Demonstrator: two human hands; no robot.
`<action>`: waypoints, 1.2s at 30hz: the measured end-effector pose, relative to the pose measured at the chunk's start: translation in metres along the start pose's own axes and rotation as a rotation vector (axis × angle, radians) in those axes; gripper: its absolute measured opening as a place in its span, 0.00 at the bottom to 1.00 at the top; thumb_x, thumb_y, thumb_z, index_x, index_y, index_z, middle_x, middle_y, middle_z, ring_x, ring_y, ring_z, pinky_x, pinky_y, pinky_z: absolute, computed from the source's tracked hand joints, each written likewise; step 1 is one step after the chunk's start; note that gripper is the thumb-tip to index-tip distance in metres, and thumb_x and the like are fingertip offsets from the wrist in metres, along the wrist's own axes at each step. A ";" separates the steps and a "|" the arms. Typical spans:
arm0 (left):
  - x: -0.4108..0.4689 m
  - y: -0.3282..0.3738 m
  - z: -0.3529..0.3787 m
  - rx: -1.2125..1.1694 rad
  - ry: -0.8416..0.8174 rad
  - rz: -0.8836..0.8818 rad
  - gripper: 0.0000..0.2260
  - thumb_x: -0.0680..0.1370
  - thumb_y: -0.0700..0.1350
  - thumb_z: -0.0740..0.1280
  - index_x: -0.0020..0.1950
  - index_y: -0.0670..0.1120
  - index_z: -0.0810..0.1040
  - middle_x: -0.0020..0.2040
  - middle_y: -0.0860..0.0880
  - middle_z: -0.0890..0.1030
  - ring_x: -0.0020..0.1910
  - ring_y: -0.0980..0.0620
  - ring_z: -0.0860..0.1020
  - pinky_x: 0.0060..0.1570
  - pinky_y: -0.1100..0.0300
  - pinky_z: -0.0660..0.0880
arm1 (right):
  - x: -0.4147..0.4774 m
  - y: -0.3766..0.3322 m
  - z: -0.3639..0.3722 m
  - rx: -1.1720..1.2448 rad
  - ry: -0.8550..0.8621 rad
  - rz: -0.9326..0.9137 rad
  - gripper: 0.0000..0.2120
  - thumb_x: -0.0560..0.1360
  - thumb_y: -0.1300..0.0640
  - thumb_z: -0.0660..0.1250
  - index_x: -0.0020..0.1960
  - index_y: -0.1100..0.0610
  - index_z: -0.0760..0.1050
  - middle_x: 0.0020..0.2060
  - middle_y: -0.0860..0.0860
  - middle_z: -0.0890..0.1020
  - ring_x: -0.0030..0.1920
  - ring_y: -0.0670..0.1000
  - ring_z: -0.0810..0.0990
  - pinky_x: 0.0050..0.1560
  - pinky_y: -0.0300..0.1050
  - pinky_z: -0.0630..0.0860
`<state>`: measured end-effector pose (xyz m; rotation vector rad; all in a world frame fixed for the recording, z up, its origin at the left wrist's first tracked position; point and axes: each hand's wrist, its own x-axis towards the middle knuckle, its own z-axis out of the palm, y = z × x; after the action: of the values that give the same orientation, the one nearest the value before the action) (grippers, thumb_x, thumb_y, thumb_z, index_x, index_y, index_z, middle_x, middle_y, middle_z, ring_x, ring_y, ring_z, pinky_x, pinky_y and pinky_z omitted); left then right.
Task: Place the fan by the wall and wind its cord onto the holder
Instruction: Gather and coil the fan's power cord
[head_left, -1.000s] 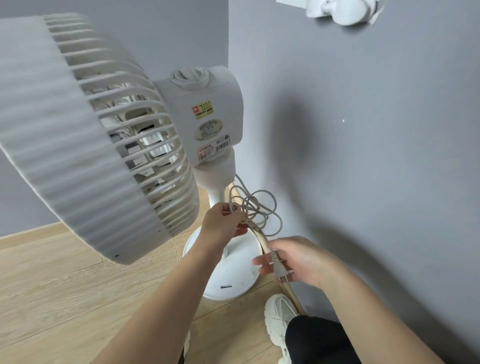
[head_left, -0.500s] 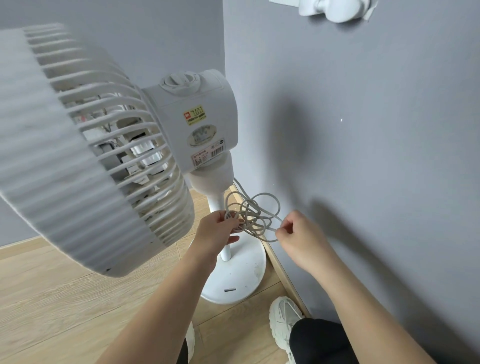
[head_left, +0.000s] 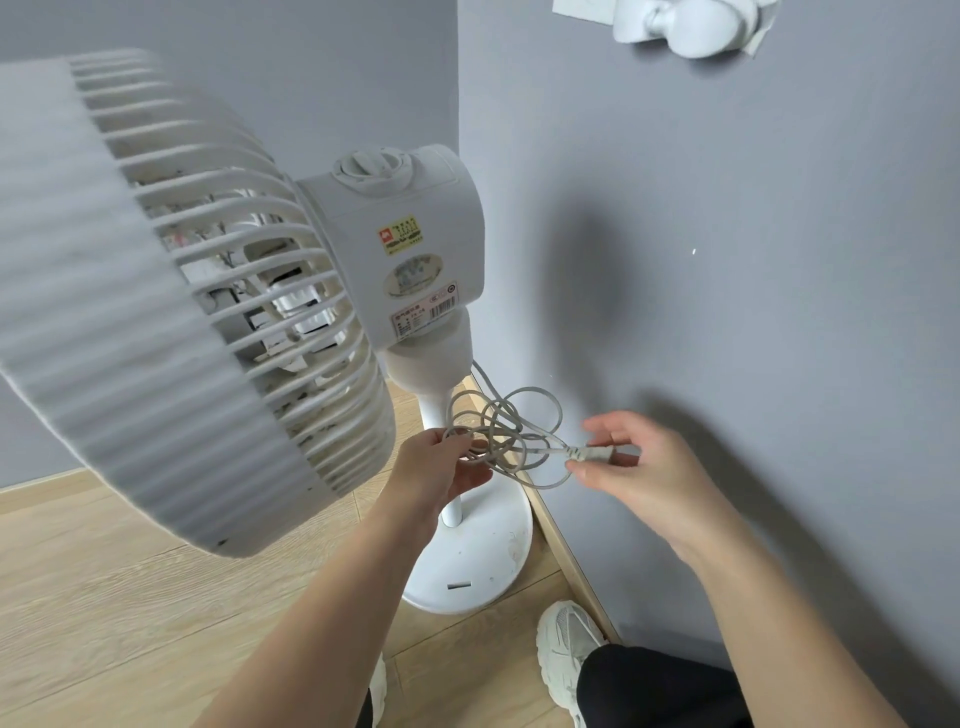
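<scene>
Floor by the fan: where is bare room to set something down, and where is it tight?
Bare floor lies left of the base, under the fan head. Between base and wall there is hardly any gap, and a shoe sits nearby. It is crowded by the pole: left hand and right hand hold the cord.

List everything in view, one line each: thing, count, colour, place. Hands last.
fan: one, white, on the floor near the wall
cord: one, pale grey, loosely coiled beside the fan's pole
plug: one, pale grey, at the cord's end
wall: two faces, grey, behind and right
floor: one, light wood, below
skirting: one strip, light wood, foot of the wall
wall fixture: one, white, top edge
shoes: two, off-white, bottom of view
trousers: one, black, bottom right
left hand: one, holding the coil
right hand: one, pinching the plug
</scene>
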<state>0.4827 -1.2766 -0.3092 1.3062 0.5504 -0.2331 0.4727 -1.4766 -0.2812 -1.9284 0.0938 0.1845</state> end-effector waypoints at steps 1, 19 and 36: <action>0.000 0.000 0.000 -0.005 0.000 -0.002 0.09 0.80 0.35 0.60 0.56 0.32 0.75 0.44 0.39 0.81 0.38 0.46 0.81 0.40 0.57 0.82 | 0.000 0.001 -0.001 0.020 0.037 -0.022 0.15 0.68 0.62 0.77 0.49 0.48 0.79 0.45 0.48 0.80 0.41 0.45 0.80 0.46 0.35 0.75; -0.010 0.004 0.002 -0.083 -0.086 -0.031 0.07 0.80 0.37 0.60 0.51 0.37 0.77 0.46 0.39 0.83 0.40 0.41 0.82 0.33 0.58 0.80 | 0.013 0.018 0.033 -0.376 0.148 -0.509 0.11 0.68 0.61 0.77 0.50 0.55 0.85 0.42 0.47 0.76 0.39 0.39 0.76 0.41 0.27 0.67; -0.011 0.010 -0.003 -0.136 -0.160 -0.087 0.08 0.81 0.36 0.58 0.50 0.36 0.76 0.41 0.40 0.83 0.36 0.44 0.84 0.29 0.62 0.78 | 0.024 0.012 0.038 0.324 -0.078 0.218 0.05 0.77 0.57 0.65 0.51 0.53 0.78 0.38 0.52 0.80 0.27 0.48 0.72 0.26 0.38 0.61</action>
<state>0.4769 -1.2732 -0.2956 1.1227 0.4789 -0.3625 0.4915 -1.4445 -0.3101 -1.5838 0.2667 0.3666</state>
